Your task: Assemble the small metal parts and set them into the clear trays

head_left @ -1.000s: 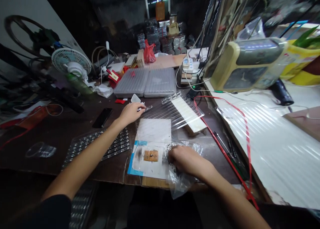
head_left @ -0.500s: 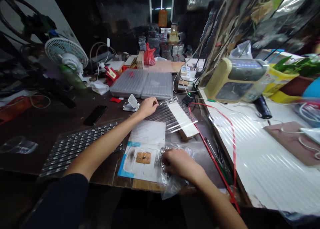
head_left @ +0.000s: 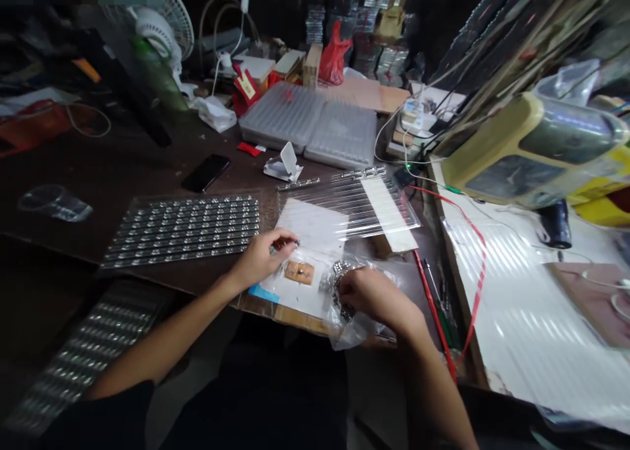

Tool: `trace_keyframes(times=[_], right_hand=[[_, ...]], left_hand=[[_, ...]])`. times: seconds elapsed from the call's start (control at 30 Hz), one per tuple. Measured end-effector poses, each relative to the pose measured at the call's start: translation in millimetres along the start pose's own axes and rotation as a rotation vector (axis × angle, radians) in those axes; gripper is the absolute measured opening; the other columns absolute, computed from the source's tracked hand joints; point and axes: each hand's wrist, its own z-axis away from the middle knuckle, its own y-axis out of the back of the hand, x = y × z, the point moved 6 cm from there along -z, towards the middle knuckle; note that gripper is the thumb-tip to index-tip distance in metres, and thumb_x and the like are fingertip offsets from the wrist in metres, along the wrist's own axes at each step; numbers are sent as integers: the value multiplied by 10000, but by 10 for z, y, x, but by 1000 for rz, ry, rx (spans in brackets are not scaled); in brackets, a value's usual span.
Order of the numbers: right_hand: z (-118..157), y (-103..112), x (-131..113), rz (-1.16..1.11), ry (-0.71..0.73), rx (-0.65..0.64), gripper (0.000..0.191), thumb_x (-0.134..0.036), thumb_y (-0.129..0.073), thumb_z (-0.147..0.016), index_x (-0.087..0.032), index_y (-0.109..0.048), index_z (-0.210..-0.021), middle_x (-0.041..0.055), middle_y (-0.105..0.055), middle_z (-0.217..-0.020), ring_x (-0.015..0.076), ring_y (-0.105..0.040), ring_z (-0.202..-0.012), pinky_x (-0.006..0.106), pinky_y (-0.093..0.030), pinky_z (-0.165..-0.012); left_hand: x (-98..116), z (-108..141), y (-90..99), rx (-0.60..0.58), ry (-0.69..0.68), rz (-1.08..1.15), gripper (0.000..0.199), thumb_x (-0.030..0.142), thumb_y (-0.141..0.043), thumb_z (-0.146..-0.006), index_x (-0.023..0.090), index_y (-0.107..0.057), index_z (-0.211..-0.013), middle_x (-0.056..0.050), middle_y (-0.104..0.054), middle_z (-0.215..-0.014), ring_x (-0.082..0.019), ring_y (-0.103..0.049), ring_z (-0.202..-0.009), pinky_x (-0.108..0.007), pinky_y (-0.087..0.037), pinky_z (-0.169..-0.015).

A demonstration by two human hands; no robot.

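My left hand (head_left: 260,260) hovers over a white paper sheet (head_left: 310,230), its fingertips pinched on a small dark metal piece. A square of cork (head_left: 298,273) lies on the paper just below those fingers. My right hand (head_left: 377,299) presses on a clear plastic bag (head_left: 352,328), close to a cluster of small metal parts (head_left: 338,281) at the bag's mouth. A ribbed clear plastic tray (head_left: 344,207) with a white strip (head_left: 386,214) lies beyond the paper. The cluster is partly hidden by my right fingers.
A large clear blister sheet (head_left: 184,230) lies left of my left hand, and another (head_left: 83,351) hangs below the table edge. Further back are a phone (head_left: 205,173), a white stand (head_left: 288,164) and grey plastic cases (head_left: 308,125). A raised white ribbed surface (head_left: 512,306) runs along the right.
My left hand has come back from the ribbed tray's near edge to above the paper, next to the cork. My right hand stays on the bag. The whole view has turned and tilted.
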Motion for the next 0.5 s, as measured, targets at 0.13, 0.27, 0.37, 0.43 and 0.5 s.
trace_keyframes(times=[0.13, 0.27, 0.37, 0.43, 0.5], right_hand=[[-13, 89, -13, -145, 41, -17, 136, -98, -599, -765, -158, -722, -772, 48, -721, -749, 162, -633, -670, 252, -430, -630], [-100, 165, -108, -264, 131, 69, 125, -138, -596, -818, -145, -716, -851, 53, -727, -797, 161, -653, -707, 249, -469, -672], [-197, 138, -235, -296, 213, 157, 181, -168, -561, -882, -171, -724, -960, 60, -740, -915, 174, -672, -806, 269, -487, -745], [-265, 97, -303, -312, 244, 210, 186, -157, -556, -894, -184, -726, -966, 57, -738, -936, 174, -673, -836, 273, -489, -771], [-326, 49, -338, -319, 244, 244, 181, -141, -567, -886, -187, -729, -954, 55, -732, -914, 174, -668, -827, 273, -493, -766]], left_hand=[[-123, 209, -113, -71, -28, -40, 134, 304, -677, -853, 195, -732, -909, -19, -751, -916, -174, -682, -856, -264, -513, -769], [-118, 261, -161, -89, -139, -64, 92, 277, -705, -852, 201, -745, -884, -23, -762, -908, -180, -690, -875, -291, -502, -837], [-103, 271, -174, -93, -182, -101, 88, 265, -690, -865, 210, -754, -891, -27, -763, -911, -184, -686, -871, -303, -497, -839], [-95, 279, -179, -100, -200, -103, 109, 275, -674, -880, 221, -759, -923, -28, -761, -928, -185, -681, -887, -304, -495, -839], [-89, 285, -181, -101, -213, -87, 132, 301, -664, -893, 227, -758, -949, -29, -761, -942, -183, -682, -898, -305, -493, -844]])
